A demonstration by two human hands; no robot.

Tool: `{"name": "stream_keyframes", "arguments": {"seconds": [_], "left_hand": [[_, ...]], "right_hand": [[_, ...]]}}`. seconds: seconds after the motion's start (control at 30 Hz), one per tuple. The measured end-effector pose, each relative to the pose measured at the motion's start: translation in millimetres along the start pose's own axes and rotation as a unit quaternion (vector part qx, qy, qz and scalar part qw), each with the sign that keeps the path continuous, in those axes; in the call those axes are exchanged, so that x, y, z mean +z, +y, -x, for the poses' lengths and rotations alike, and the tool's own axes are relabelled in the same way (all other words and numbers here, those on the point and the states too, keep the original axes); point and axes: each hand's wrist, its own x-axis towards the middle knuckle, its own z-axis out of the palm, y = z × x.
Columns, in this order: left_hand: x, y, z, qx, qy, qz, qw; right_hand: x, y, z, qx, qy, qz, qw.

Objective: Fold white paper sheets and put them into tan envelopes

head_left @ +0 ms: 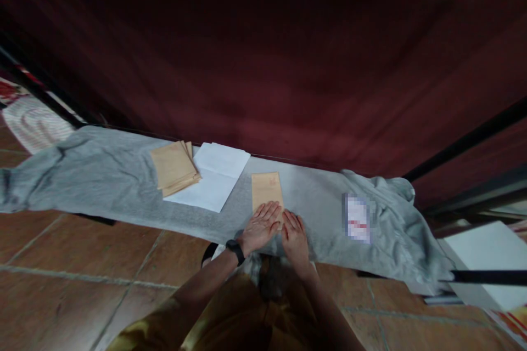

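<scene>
A tan paper envelope [267,189] lies upright to me on the grey cloth [317,197]. My left hand [262,224] rests flat over its lower part, fingers stretched out and pointing up to the right; a dark watch is on that wrist. Beside it, my right hand [293,230] lies with straight fingers at the envelope's lower right edge. Neither hand grips anything. To the left, a stack of tan envelopes [173,167] sits partly on top of white paper sheets [218,175], which have a crease across them.
A blurred-out white packet or card [358,219] with a red mark lies on the cloth to the right. The cloth bunches up at both ends of the narrow surface. A dark red curtain [280,93] hangs behind. Black bars [473,140] stand at the sides; tiled floor [102,263] shows below.
</scene>
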Motion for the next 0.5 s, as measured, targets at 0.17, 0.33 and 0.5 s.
{"name": "stream_keyframes", "arguments": {"seconds": [0.17,0.33,0.5], "left_hand": [[-0.5,12,26,0.015,0.034,0.016,0.999],[1.3,15,40,-0.018,0.076,0.066,0.995],[-2.0,12,37,-0.039,0.085,0.103,0.990]], "right_hand": [[-3,0,1,-0.008,0.003,-0.007,1.000],[-8,1,1,-0.019,-0.001,-0.029,0.999],[-12,4,0,-0.046,-0.014,-0.047,0.998]]}}
